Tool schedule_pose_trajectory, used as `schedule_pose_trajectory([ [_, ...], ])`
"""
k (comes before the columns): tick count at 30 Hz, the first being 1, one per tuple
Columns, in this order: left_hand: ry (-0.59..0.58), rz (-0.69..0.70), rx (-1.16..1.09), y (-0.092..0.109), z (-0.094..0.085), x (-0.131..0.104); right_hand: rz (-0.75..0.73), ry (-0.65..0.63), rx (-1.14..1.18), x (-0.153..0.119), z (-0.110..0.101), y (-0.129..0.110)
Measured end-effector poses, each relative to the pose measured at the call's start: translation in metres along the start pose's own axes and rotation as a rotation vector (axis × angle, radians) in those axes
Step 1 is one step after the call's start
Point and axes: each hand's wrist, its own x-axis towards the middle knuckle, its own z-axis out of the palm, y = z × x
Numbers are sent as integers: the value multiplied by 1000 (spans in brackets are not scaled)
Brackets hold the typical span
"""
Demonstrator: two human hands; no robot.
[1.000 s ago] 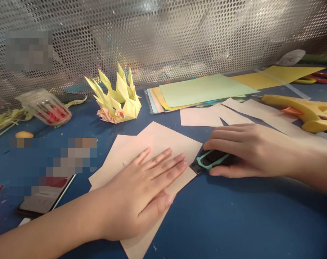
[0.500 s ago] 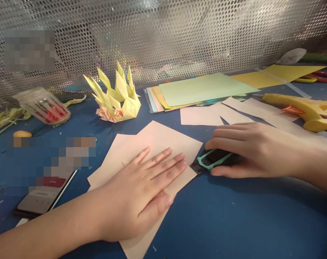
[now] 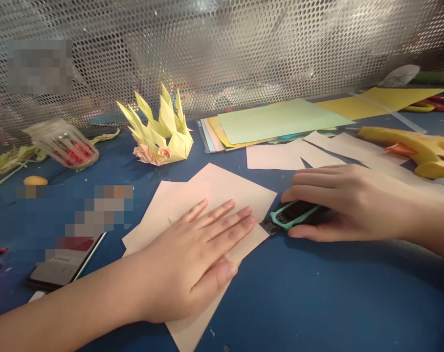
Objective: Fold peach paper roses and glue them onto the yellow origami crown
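Pale pink paper sheets (image 3: 192, 195) overlap at angles on the blue table (image 3: 317, 303). My left hand (image 3: 203, 254) lies flat on them with its fingers spread, covering their middle. From the right, my right hand (image 3: 339, 205) grips a black and teal stapler (image 3: 291, 215), fingers over the top and thumb along the near side. The stapler's front end meets the right corner of the sheets. Whether its jaws are closed on the paper is too small to tell.
A folded yellow paper crown (image 3: 166, 137) and a clear jar (image 3: 66, 146) stand behind. Coloured sheets (image 3: 277, 122), pink paper pieces (image 3: 273, 156) and a yellow glue gun (image 3: 401, 139) lie at the back right. A phone (image 3: 60, 266) is at left.
The whole view has shifted very slightly, so things appear a little further right. Both hands, the stapler and the sheets keep the same positions relative to one another.
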Motion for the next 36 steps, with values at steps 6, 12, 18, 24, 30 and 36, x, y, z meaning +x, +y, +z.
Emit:
schedule_pose_trajectory([
  [6,4,-6,4,0,0,0,-2,17,0,-3,2,1],
  [12,-84,-45,-23,7,-9,4,-17,30,-19,-5,1,2],
  [18,-122,-70,-42,8,-14,6,-17,39,-60,-3,2,-2],
  [24,-137,-72,-79,5,-13,6,-19,77,-58,0,3,-4],
  [30,-179,-91,-162,5,-18,8,-11,60,-33,-3,2,-4],
  [36,-179,-96,-182,4,-19,7,31,81,-30,-5,8,-5],
])
